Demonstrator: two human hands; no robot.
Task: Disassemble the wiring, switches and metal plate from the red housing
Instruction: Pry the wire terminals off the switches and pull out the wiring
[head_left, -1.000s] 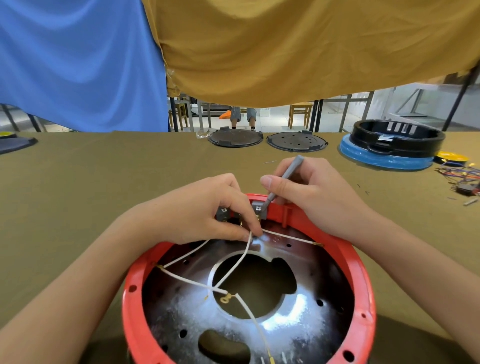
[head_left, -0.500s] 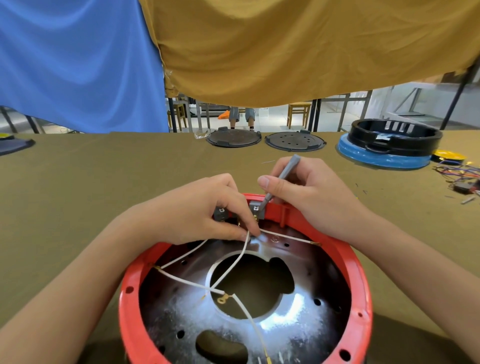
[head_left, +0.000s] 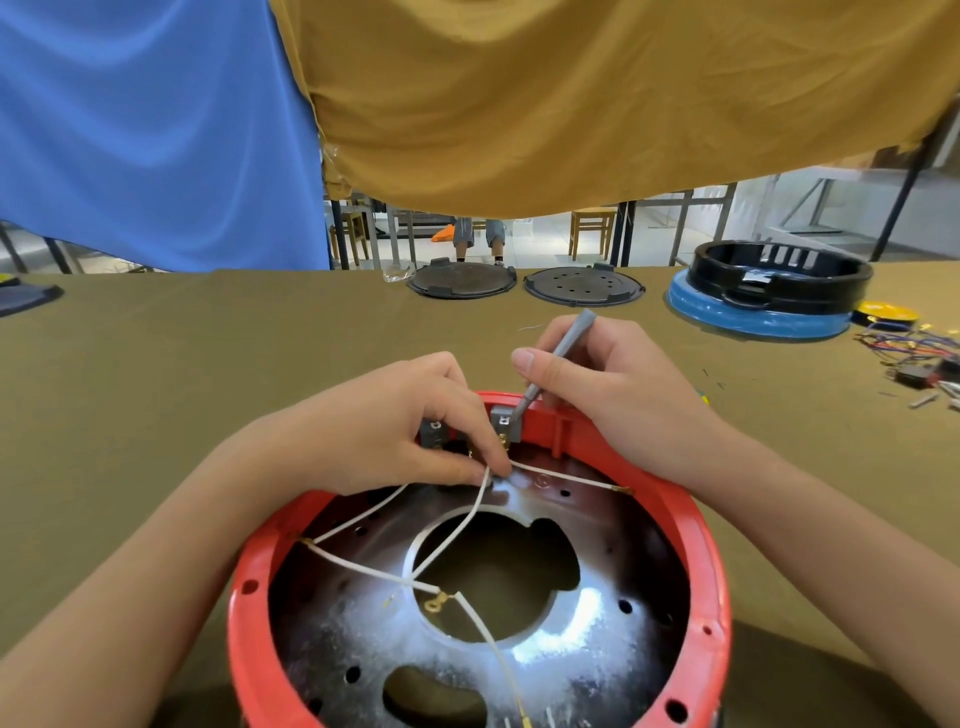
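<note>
1. While your left hand (head_left: 384, 431) reaches over the far rim of the red housing (head_left: 711, 571), its fingers (head_left: 483, 441) are curled down and pinch the white wires (head_left: 452, 535) where they meet near the rim.
2. Your right hand (head_left: 608, 395) grips a thin gray tool (head_left: 556, 358) like a pen, thumb along its shaft; the tool's tip touches the gray switch block (head_left: 505, 423) seated on the inside of the far rim.
3. A second gray switch block (head_left: 432, 431) sits just beside the first, partly hidden under your left hand.
4. The red housing lies open side up on the olive tabletop (head_left: 156, 374), right in front of you, with the shiny metal plate (head_left: 363, 639) seated inside it.
5. White wires cross over the plate's large central opening; one ends in a small brass ring terminal (head_left: 432, 604) lying loose above that opening.
6. Along the far edge of the tabletop you have two dark round discs (head_left: 461, 280) side by side, and to their right a black ring (head_left: 779, 275) stacked on a blue base (head_left: 748, 317).
7. Near the right edge lies a tangle of coloured wires (head_left: 904, 345) with small parts beside it.
</note>
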